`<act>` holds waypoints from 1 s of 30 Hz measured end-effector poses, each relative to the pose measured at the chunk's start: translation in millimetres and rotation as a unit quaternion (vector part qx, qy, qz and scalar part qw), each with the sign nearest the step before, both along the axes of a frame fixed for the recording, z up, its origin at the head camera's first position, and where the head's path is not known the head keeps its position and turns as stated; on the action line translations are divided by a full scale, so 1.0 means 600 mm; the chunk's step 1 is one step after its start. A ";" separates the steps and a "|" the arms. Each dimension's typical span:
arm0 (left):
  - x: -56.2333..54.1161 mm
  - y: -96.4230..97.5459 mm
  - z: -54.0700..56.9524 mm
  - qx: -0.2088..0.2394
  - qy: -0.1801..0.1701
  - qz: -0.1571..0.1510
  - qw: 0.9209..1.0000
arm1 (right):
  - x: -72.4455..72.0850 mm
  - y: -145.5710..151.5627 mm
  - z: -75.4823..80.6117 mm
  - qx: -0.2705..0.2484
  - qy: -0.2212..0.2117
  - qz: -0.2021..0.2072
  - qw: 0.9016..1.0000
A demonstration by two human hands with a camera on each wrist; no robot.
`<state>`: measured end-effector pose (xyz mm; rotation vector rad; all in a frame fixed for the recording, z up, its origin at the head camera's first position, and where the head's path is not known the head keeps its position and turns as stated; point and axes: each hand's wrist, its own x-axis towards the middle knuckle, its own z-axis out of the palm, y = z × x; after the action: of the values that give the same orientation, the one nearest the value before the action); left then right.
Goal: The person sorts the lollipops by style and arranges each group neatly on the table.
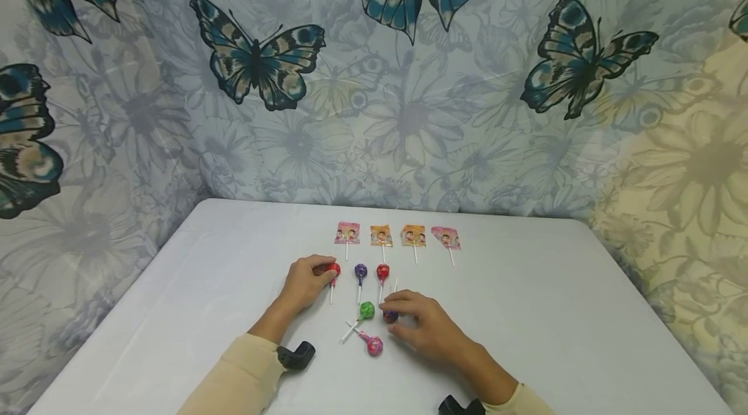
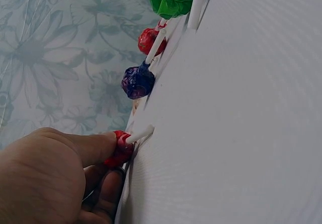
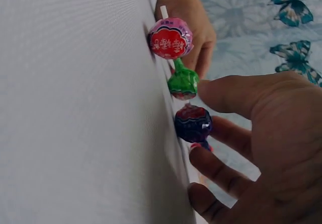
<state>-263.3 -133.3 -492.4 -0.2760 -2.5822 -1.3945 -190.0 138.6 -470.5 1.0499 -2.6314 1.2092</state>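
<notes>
My left hand (image 1: 305, 282) pinches the head of a red lollipop (image 1: 334, 270) between thumb and fingers, its white stick pointing towards me. To the right lie a purple lollipop (image 1: 360, 270) and another red lollipop (image 1: 382, 271). My right hand (image 1: 429, 325) is around a dark purple lollipop (image 1: 390, 316) whose stick points away from me. In the right wrist view its fingers are spread, with the thumb (image 3: 221, 94) apart from that dark purple lollipop (image 3: 193, 123). A green lollipop (image 1: 366, 310) and a pink lollipop (image 1: 374, 345) lie between the hands, their sticks crossing in the head view.
Along the back of the white table (image 1: 526, 285) lie two pink-wrapped lollipops (image 1: 347, 233) (image 1: 447, 238) and two orange-wrapped lollipops (image 1: 381, 236) (image 1: 413, 235), in flat square wrappers. A wall covering (image 1: 409, 129) with butterflies and flowers stands behind the table.
</notes>
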 end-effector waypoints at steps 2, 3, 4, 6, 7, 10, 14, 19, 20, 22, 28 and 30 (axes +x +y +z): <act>0.000 -0.001 0.002 -0.003 0.003 0.000 1.000 | 0.000 -0.001 0.001 0.019 0.003 0.000 1.000; 0.000 -0.001 0.003 -0.002 0.003 0.000 1.000 | 0.000 -0.001 0.001 0.027 0.002 -0.002 1.000; 0.001 -0.001 0.004 -0.002 0.003 -0.001 1.000 | 0.000 -0.001 0.002 0.034 -0.001 -0.004 0.999; 0.001 -0.001 0.005 -0.001 0.001 -0.001 1.000 | 0.000 -0.001 0.003 0.046 -0.008 -0.012 0.999; 0.001 -0.001 0.005 -0.001 0.000 -0.001 1.000 | 0.000 -0.001 0.002 0.051 -0.010 -0.017 0.998; 0.001 -0.001 0.004 0.001 -0.005 -0.001 1.000 | 0.000 0.000 0.001 0.055 -0.018 -0.023 0.998; 0.000 0.000 -0.001 0.000 -0.002 0.002 1.000 | 0.001 0.001 -0.003 0.061 0.007 -0.026 0.998; 0.001 0.000 -0.002 -0.006 0.001 0.003 1.000 | 0.003 0.000 -0.002 0.051 0.093 -0.041 0.994; 0.001 0.000 -0.002 -0.006 0.000 0.003 1.000 | 0.003 -0.001 -0.001 0.040 0.107 -0.043 0.993; 0.001 0.000 -0.002 -0.003 0.000 0.002 1.000 | 0.003 -0.002 0.003 0.010 0.126 -0.042 0.991; 0.002 0.001 0.000 0.000 0.003 -0.003 1.000 | 0.007 -0.004 0.019 -0.080 0.107 -0.028 0.991; 0.002 0.001 0.000 0.001 0.001 -0.003 1.000 | 0.007 -0.004 0.022 -0.093 0.094 -0.036 0.991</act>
<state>-262.2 -132.8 -492.3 -0.2844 -2.5804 -1.3968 -185.7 136.3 -457.3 0.9764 -2.3439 1.2444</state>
